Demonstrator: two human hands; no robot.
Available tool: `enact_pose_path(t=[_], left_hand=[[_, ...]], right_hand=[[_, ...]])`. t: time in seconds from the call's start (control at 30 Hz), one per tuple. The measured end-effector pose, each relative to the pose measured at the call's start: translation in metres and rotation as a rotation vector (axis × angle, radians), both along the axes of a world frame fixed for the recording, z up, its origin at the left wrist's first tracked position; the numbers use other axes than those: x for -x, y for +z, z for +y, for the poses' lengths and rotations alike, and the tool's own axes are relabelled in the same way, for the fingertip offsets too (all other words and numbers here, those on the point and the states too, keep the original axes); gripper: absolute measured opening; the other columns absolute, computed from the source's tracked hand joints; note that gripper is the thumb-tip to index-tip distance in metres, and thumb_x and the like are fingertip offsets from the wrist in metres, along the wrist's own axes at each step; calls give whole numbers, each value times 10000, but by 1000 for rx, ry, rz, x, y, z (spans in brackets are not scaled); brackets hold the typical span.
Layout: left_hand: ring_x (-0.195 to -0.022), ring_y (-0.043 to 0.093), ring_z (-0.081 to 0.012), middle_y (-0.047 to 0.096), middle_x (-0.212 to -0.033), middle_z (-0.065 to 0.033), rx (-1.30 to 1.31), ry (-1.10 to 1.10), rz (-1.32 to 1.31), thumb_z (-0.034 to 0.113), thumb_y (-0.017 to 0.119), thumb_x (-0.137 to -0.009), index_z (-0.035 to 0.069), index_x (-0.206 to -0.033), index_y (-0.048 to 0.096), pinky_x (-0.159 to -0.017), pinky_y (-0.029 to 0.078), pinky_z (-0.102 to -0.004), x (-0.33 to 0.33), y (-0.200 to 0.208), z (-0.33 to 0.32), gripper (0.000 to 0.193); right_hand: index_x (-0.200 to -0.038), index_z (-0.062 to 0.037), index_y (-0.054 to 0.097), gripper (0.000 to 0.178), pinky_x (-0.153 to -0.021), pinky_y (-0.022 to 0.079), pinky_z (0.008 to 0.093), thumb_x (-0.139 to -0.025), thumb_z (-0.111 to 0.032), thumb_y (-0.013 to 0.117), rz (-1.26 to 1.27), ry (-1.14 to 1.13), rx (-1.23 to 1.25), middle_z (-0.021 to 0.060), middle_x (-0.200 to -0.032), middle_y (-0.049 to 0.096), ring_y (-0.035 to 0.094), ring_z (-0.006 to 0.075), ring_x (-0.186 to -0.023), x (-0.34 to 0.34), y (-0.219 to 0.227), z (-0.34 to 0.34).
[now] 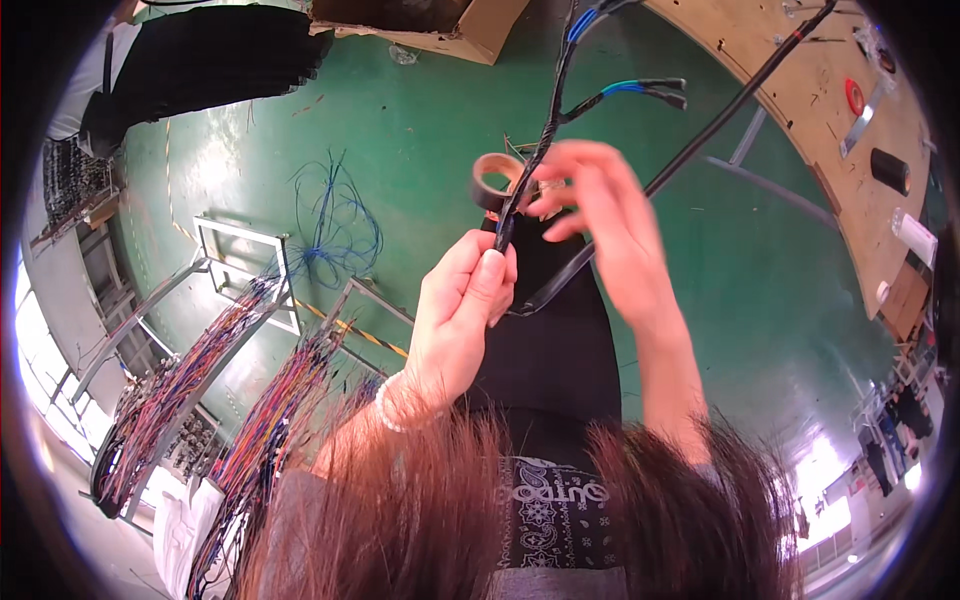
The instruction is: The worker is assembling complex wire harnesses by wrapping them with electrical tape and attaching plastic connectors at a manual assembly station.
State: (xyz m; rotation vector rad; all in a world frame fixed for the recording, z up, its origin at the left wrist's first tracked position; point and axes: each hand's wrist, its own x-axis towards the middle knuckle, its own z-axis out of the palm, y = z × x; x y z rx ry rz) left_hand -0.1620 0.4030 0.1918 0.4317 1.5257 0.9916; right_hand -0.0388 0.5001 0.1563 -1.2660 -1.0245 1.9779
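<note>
My left hand (462, 300) is closed around a black-taped wire harness (545, 140), which rises from my fist toward the top of the view. Blue wires show at a gap in its wrapping, and a short side branch (635, 88) ends in dark tips. A dark tape roll (484, 200) with a tan core hangs against the harness just above my left hand. My right hand (605, 215) is at the harness's right side, fingers apart, curved and slightly blurred. A thicker black-wrapped length (690, 150) passes behind my right wrist, its lower end near my left hand.
A wooden board (800, 110) at the upper right carries a red tape roll (854, 97) and a black roll (889, 171). Metal racks (245, 265) on the left hold bundles of coloured wires (200, 375). Loose blue wire (335, 225) lies on the green floor. A cardboard box (440, 30) stands beyond.
</note>
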Motion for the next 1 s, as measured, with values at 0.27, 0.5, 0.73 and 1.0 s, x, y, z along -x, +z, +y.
enact_pose_path(t=[0.27, 0.5, 0.73, 1.0], left_hand=[[-523, 204, -41, 266, -649, 72, 69, 140, -419, 303, 415, -1049, 83, -797, 415, -469, 160, -234, 9, 0, 8, 334], [-539, 266, -24, 332, -661, 70, 158, 44, -309, 305, 430, -1047, 95, -833, 454, -478, 201, -203, 6, -4, 6, 301], [-645, 371, -69, 431, -685, -1, -103, -367, 205, 193, 450, -1036, 3, -922, 484, -557, 347, -245, 10, -17, 8, 224], [-760, 479, -67, 555, -825, -30, 42, -279, -87, 195, 428, -1042, -5, -1085, 531, -696, 435, -240, 15, -10, 11, 229]], right_hand=[[-1164, 22, 611, 303, -543, 355, 173, -887, -102, 627, 358, 342, 435, -6, -912, 611, 432, 26, -636, -5, -38, 33], [-1187, 53, 536, 320, -542, 522, 220, -900, -53, 633, -14, -215, 137, 77, -965, 628, 583, 77, -738, -5, 33, -55], [-1088, 60, 613, 253, -567, 518, 221, -861, -30, 679, -13, -206, 167, 31, -829, 620, 565, 59, -652, -8, 41, -40], [-1124, 39, 598, 318, -582, 541, 224, -831, -10, 711, -116, -219, 32, 53, -896, 625, 624, 85, -705, -12, 31, -69]])
